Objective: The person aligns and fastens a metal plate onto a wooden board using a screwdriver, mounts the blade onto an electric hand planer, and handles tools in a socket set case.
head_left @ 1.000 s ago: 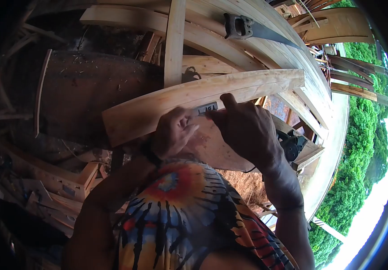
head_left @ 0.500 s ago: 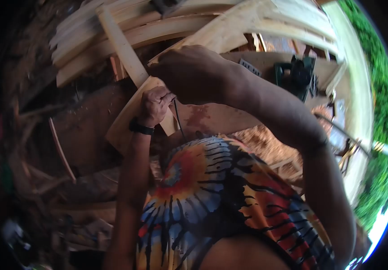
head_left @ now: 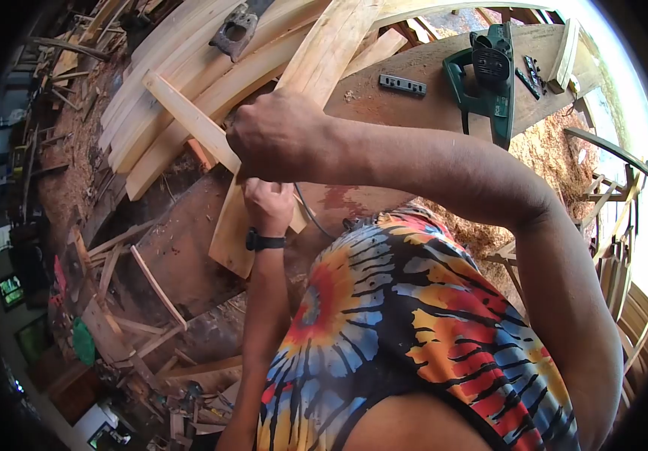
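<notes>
My left hand (head_left: pixel 267 207), with a dark watch on its wrist, is closed at the board (head_left: pixel 231 239) beneath it; its fingertips are partly hidden under my right hand. My right hand (head_left: pixel 279 139) is a fist just above it, over the spot where a narrow wooden strip (head_left: pixel 188 115) crosses the wide board. What either hand holds is hidden. A thin dark cord (head_left: pixel 307 207) curves away beside my left hand toward the patterned shirt.
A green power planer (head_left: pixel 489 83) lies on the bench at the right, near a grey metal piece (head_left: pixel 401 84). Long planks (head_left: pixel 143 131) are stacked at the upper left, with a metal part (head_left: pixel 233 31) on top. Shavings (head_left: pixel 546 158) and wood scraps lie around.
The view has shifted and become sharper, with more of the floor and left side visible. Both hands stay closed and close together at the boards, with my right hand now above my left.
</notes>
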{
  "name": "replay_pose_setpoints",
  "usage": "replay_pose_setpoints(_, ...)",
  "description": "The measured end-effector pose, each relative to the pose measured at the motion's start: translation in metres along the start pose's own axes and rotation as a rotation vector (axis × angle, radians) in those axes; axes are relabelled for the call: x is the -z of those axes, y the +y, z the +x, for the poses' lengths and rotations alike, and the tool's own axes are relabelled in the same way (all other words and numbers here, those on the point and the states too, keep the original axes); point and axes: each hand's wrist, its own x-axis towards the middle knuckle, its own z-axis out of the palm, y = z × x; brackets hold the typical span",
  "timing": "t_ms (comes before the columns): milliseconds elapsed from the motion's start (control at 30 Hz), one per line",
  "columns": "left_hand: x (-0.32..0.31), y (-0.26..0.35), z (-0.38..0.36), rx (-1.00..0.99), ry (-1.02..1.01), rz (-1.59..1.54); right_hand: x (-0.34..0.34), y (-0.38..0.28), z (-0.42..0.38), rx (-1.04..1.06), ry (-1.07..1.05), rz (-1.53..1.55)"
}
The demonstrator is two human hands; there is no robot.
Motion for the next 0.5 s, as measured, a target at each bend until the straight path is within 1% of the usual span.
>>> replay_pose_setpoints(100,-0.007,-0.004,-0.012,-0.070,-0.022,0.204,-0.008,0.006,-0.001,0.059,0.020,0.017)
replay_pose_setpoints(133,-0.008,-0.001,-0.017,-0.049,-0.014,0.235,-0.009,0.007,-0.001,0.081,0.024,0.028)
replay_pose_setpoints(200,-0.012,0.007,-0.024,-0.007,0.008,0.301,-0.008,0.004,-0.003,0.026,0.023,0.062)
replay_pose_setpoints(233,-0.013,0.008,-0.024,-0.005,0.022,0.306,-0.007,0.003,-0.004,0.000,0.023,0.076)
replay_pose_setpoints(333,-0.015,0.008,-0.025,-0.008,0.054,0.323,-0.023,0.008,-0.002,-0.003,0.145,0.044)
replay_pose_setpoints(500,-0.013,0.010,-0.025,-0.008,0.031,0.370,-0.034,0.012,0.004,-0.064,0.191,-0.034)
